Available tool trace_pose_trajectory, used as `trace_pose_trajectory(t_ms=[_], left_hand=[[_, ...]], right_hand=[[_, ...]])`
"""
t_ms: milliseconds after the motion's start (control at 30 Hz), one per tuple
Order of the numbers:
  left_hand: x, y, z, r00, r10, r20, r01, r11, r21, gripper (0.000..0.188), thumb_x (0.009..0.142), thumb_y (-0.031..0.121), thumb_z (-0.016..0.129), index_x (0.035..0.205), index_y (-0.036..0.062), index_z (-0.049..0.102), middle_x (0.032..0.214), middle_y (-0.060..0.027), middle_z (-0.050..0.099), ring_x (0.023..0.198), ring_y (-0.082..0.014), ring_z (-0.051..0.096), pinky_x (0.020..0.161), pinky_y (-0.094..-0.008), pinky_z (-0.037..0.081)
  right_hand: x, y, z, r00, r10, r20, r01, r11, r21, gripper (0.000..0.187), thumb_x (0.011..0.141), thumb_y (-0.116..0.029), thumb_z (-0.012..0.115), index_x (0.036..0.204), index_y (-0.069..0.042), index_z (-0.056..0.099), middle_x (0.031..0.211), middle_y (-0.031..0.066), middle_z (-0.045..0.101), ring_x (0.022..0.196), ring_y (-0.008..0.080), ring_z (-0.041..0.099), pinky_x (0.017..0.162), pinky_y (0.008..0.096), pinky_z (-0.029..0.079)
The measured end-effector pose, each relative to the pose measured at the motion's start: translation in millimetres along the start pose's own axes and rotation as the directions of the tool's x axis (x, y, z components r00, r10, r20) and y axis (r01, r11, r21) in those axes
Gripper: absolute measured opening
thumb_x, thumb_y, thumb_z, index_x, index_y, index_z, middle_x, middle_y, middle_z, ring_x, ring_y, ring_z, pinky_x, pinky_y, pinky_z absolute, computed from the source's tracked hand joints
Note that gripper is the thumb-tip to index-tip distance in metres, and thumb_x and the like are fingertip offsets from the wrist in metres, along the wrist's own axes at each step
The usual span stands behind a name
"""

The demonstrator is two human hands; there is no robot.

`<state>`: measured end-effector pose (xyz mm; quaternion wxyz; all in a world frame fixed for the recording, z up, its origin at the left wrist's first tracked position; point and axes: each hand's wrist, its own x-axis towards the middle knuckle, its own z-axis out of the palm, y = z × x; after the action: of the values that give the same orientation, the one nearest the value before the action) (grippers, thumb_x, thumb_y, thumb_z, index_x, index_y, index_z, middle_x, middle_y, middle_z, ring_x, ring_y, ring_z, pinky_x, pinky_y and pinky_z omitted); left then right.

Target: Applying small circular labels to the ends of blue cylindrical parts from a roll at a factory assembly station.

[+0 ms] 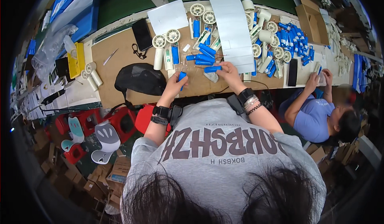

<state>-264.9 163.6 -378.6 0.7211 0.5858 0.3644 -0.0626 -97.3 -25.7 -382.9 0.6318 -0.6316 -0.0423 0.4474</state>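
Observation:
My left hand (173,86) is closed around a blue cylindrical battery (182,76), held upright near the table's front edge. In my right hand (231,76) a second blue battery (212,69) is pinched, lying nearly level. Just beyond my hands lies a small pile of blue batteries (205,55) with thin wires. Farther off are open white handheld fan bodies (196,27), several with batteries set in their handles. A crumpled clear plastic piece (211,77) lies between my hands, partly hidden by the right one.
A black mesh cap (141,82) and a black phone (142,34) lie to the left. White paper sheets (230,28) cross the table. At right, a heap of batteries (292,38) and a cardboard box (312,22) stand near a co-worker (316,114). Red stools (122,124) stand behind at left.

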Motion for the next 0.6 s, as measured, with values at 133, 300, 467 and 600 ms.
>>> trace_pose_trajectory(t_ms=[133,300,467,600], left_hand=[[2.4,12.3,7.5,0.998,-0.038,0.04,0.041,0.996,-0.079,0.023,0.085,0.019,0.056,0.099,0.0021,0.05,0.074,-0.0012,0.055,0.064,-0.0085,0.052,0.059,-0.0212,0.04],[-3.1,44.2,12.8,0.992,-0.025,0.127,0.04,0.993,-0.115,0.021,0.085,0.012,0.053,0.103,0.0031,0.048,0.075,-0.0015,0.052,0.066,-0.009,0.051,0.059,-0.0213,0.041],[0.3,79.1,26.5,0.968,0.072,0.242,0.034,0.912,-0.409,0.021,0.086,0.014,0.048,0.105,0.004,0.047,0.07,-0.002,0.047,0.056,-0.009,0.046,0.051,-0.0207,0.037],[6.0,99.1,31.0,0.876,0.169,0.452,0.235,0.669,-0.705,0.02,0.088,0.02,0.043,0.101,0.005,0.046,0.066,-0.0029,0.044,0.049,-0.0093,0.041,0.045,-0.0206,0.033]], right_hand=[[11.8,13.2,-6.3,0.994,-0.112,0.012,0.113,0.989,-0.095,0.02,0.079,0.003,0.056,0.096,-0.002,0.049,0.102,0.0089,0.06,0.094,0.0134,0.056,0.082,0.0247,0.044],[16.5,2.4,-7.5,0.998,-0.063,0.025,0.063,0.725,-0.685,0.014,0.078,0.0,0.057,0.091,-0.003,0.051,0.102,0.0096,0.06,0.095,0.0137,0.056,0.078,0.0258,0.045],[9.4,-37.9,5.7,0.935,-0.221,0.278,0.335,0.29,-0.896,0.013,0.079,-0.005,0.058,0.091,-0.004,0.054,0.102,0.01,0.059,0.095,0.0123,0.055,0.075,0.0257,0.045],[-2.5,-83.7,14.8,0.986,-0.047,0.163,0.141,0.762,-0.632,0.017,0.082,-0.011,0.057,0.098,-0.004,0.056,0.102,0.0096,0.059,0.096,0.0127,0.053,0.075,0.0269,0.044]])
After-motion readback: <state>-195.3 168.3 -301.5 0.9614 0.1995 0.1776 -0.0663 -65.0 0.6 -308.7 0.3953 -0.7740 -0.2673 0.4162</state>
